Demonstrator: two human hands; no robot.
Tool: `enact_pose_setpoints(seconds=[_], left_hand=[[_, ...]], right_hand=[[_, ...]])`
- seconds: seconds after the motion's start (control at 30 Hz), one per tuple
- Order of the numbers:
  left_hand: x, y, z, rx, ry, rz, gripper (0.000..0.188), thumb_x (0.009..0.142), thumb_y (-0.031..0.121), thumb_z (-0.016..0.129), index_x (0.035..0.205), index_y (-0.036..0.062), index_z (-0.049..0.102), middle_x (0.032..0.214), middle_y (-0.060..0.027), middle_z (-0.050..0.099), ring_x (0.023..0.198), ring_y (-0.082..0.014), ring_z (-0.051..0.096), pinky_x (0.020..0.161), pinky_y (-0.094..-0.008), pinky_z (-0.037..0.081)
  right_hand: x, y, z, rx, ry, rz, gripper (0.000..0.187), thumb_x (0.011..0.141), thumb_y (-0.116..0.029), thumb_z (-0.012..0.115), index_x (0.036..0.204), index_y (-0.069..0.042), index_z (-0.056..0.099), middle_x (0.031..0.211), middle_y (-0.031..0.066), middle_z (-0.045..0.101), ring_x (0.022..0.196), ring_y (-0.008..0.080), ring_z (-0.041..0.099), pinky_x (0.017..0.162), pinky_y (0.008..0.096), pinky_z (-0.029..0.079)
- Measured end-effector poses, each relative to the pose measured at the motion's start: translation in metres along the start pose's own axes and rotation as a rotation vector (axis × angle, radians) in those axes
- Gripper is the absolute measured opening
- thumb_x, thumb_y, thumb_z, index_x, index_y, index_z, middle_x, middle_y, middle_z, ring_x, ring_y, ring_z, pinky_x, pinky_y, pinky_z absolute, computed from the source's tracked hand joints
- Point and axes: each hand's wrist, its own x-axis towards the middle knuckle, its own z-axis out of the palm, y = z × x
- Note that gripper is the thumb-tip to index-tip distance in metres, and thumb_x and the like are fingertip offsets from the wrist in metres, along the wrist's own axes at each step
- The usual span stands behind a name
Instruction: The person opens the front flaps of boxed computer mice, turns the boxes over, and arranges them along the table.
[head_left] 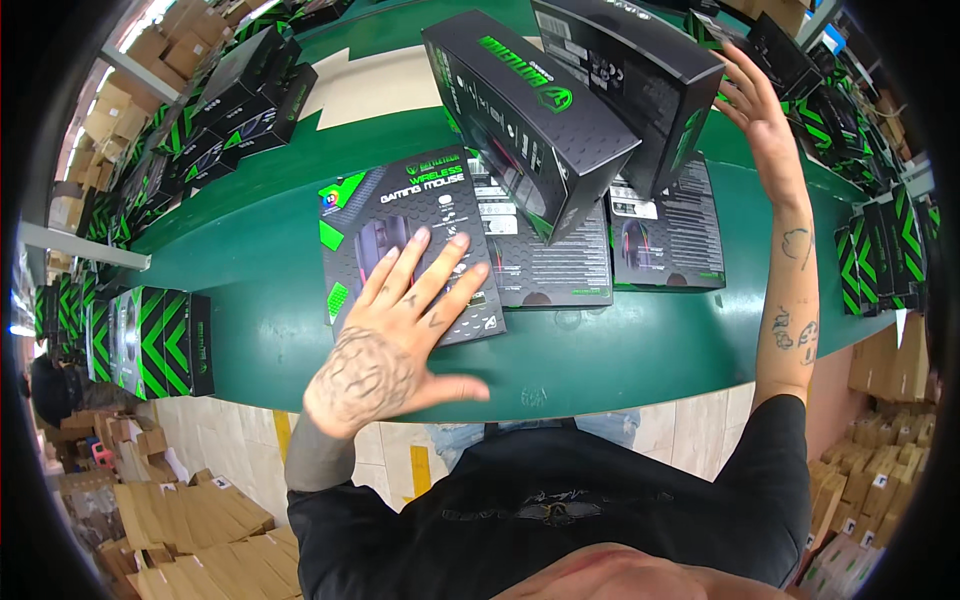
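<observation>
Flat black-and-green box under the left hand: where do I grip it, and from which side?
Probably by its near long edge, coming from the person's side. The flat box lies face up on the green table, with the left hand spread on its lower half. A second flat box appears to butt against its right edge, and the tilted boxes crowd the far corner; the near and left edges are free.

Three flat black-and-green boxes lie side by side on the green table (250, 300): the first flat box (400, 215), the second flat box (550, 265) and the third flat box (670, 240). Above them, two assembled black boxes are raised: the nearer raised box (525, 110) and the farther raised box (630, 70). Two hands are in view: the left hand (385, 345) and the right hand (760, 105).
</observation>
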Motion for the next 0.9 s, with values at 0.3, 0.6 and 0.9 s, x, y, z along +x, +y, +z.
enact_pose_setpoints(seconds=[0.3,0.6,0.9], left_hand=[[0.036,-0.023,-0.020,-0.260,0.201,-0.155,0.102,0.060,0.043,0.079,0.139,0.0045,0.029,0.139,-0.0230,0.034,0.131,-0.0379,0.031,0.106,-0.0458,0.027],[0.109,0.021,-0.009,0.021,0.522,-0.106,0.090,0.063,0.041,0.079,0.131,-0.0004,0.038,0.140,-0.0268,0.028,0.119,-0.0451,0.041,0.097,-0.0465,0.039],[0.127,0.023,-0.003,0.242,0.548,-0.068,0.095,0.062,0.048,0.076,0.125,-0.0111,0.036,0.135,-0.0260,0.036,0.120,-0.0420,0.040,0.103,-0.0478,0.032]], right_hand=[[0.006,-0.028,0.087,-0.673,0.064,-0.250,0.087,0.068,-0.026,0.072,0.141,-0.013,0.027,0.134,0.0128,0.044,0.112,0.0282,0.052,0.093,0.0371,0.043],[0.003,-0.001,0.084,-0.589,0.086,-0.151,0.066,0.062,-0.018,0.071,0.120,-0.004,0.045,0.106,0.0159,0.056,0.098,0.0341,0.056,0.083,0.0401,0.048],[-0.073,0.057,-0.049,0.271,0.029,-0.287,0.029,0.056,-0.013,0.061,0.084,-0.004,0.060,0.113,0.0139,0.056,0.110,0.0270,0.049,0.100,0.0370,0.034]])
